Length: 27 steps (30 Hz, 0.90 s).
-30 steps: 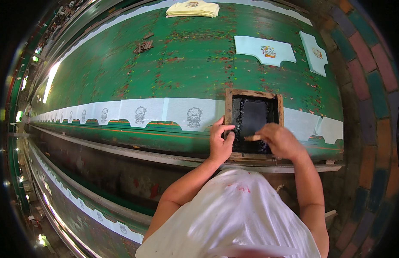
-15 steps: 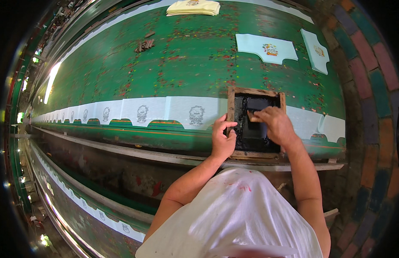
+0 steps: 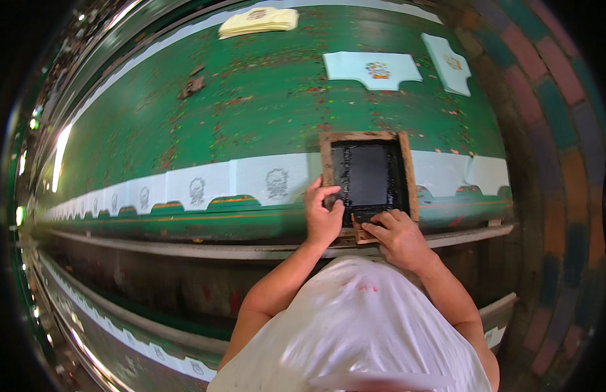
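A wooden screen-printing frame (image 3: 413, 186) lies flat over the row of white cloth pieces, near the table's front edge. Black ink lines its mesh (image 3: 368, 175), thickest along the sides. My left hand (image 3: 324, 219) grips the frame's left side, thumb and fingers bent over the wood. At the near end of the frame, my right hand (image 3: 400, 238) is closed on a small wooden squeegee (image 3: 363, 230), whose blade rests in the black ink. To the left of the frame, a cloth piece (image 3: 277, 179) carries a black line print.
More printed white pieces (image 3: 197, 189) run left along the green table (image 3: 264, 111). Farther back are a yellow cloth stack (image 3: 258, 25), two pale blue stacks (image 3: 375, 68) (image 3: 449, 62) and small brown pieces (image 3: 192, 87). A rail (image 3: 264, 250) borders the front edge.
My right hand has drawn the squeegee from the far middle of the screen to its near end. My left hand stays on the frame's left side. The whole view has shifted slightly.
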### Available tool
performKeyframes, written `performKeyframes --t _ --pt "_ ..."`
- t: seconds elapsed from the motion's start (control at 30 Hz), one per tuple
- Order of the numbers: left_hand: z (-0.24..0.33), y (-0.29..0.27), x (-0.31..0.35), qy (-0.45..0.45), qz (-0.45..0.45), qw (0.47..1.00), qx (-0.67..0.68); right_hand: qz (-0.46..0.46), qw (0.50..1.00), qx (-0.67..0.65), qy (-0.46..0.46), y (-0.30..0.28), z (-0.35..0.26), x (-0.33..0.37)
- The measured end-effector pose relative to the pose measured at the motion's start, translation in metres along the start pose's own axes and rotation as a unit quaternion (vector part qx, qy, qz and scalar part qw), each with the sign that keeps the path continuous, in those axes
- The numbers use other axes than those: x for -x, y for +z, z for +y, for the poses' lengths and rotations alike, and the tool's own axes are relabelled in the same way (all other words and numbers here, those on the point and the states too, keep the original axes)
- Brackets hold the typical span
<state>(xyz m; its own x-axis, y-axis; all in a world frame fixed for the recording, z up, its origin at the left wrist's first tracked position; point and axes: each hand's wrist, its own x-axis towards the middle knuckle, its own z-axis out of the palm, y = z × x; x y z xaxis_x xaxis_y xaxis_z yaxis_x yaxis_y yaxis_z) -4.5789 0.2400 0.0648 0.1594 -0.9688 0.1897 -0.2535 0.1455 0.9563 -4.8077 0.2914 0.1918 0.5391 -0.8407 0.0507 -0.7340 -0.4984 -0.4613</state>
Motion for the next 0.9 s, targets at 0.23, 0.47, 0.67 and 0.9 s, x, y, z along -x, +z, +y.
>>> performKeyframes --t 0.23,0.47,0.67,0.9 --pt "0.004 -0.003 -0.002 0.007 -0.012 0.997 -0.072 0.211 0.973 -0.067 0.065 0.005 0.024 0.048" --pt "0.025 0.025 0.007 0.071 0.0 0.997 -0.021 0.315 0.878 -0.293 0.21 0.019 0.071 0.101" --pt "0.05 0.122 0.028 0.071 0.01 0.997 -0.03 0.329 0.895 -0.233 0.188 -0.01 0.137 0.162" --pt "0.064 0.213 0.048 0.071 0.013 0.997 0.005 0.327 0.895 -0.233 0.194 -0.042 0.203 0.22"
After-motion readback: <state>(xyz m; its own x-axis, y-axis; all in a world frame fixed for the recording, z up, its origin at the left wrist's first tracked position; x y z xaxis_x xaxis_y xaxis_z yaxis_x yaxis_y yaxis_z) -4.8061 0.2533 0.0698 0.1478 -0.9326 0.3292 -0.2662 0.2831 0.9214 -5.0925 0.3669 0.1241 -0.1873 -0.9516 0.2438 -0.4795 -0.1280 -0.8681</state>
